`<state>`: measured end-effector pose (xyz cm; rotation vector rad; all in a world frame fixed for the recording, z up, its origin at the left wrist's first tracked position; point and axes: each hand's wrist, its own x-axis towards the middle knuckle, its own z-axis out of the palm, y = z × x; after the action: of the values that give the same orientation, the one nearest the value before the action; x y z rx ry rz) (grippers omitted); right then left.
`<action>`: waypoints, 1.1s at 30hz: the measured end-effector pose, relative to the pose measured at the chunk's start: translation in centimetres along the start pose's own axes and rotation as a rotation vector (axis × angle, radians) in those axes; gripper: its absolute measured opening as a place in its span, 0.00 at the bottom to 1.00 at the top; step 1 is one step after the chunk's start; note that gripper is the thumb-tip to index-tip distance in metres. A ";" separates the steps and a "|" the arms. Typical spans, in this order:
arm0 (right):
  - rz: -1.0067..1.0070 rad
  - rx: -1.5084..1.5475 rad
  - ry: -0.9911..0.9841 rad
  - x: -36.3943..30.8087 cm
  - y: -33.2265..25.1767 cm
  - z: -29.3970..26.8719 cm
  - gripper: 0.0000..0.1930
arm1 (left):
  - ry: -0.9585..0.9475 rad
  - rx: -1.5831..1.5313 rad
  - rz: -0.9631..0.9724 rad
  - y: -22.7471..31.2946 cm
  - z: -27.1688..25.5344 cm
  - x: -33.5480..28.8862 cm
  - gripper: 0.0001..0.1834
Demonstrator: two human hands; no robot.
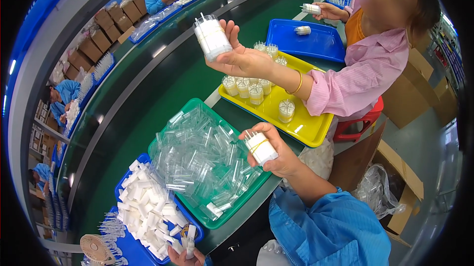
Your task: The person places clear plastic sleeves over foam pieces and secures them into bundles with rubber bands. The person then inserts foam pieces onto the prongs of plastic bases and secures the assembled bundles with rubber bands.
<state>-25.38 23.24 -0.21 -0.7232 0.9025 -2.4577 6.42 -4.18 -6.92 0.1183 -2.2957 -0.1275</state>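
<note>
My right hand [279,155] is closed round a bundle of white pieces [259,148] tied with a yellow rubber band. Thin prongs stick up from its top, and its lower end looks clear. Low in the view, my left hand [186,257] grips a few small white pieces [188,241] beside the blue tray [201,234] of loose white pieces. Between my hands lies a green tray [215,224] heaped with clear plastic sleeves [192,152]. A co-worker's hand [242,58] holds up a similar banded bundle [211,36]; that person's other hand [330,11] holds another.
A yellow tray [311,135] carries several finished-looking bundles. Beyond it, a blue tray [316,43] has one bundle lying in it. A small fan [96,248] and pronged white parts [112,226] sit at lower left. An open cardboard box [402,167] stands at right.
</note>
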 end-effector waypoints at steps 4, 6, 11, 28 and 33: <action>-0.012 -0.003 0.042 -0.2 0.2 -0.4 0.42 | 0.109 -0.359 -0.582 1.2 0.0 0.2 0.13; -0.040 -0.022 0.077 -0.2 0.4 -0.6 0.43 | -0.177 0.021 0.021 -0.5 -1.0 0.4 0.14; -0.010 -0.143 0.147 -0.4 0.6 -0.5 0.50 | -0.005 -0.029 -0.020 -0.6 0.1 -1.0 0.16; -0.072 -0.405 0.126 0.2 -0.6 -0.2 0.47 | 0.159 -0.222 -0.313 1.5 1.7 -2.1 0.13; -0.125 -0.435 0.077 0.3 -0.1 -0.3 0.44 | 0.165 -0.205 -0.218 3.1 1.7 -0.4 0.16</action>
<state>-25.77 23.29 -0.23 -0.8518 1.4907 -2.4318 5.29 -0.96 -7.88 0.2631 -2.0863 -0.4475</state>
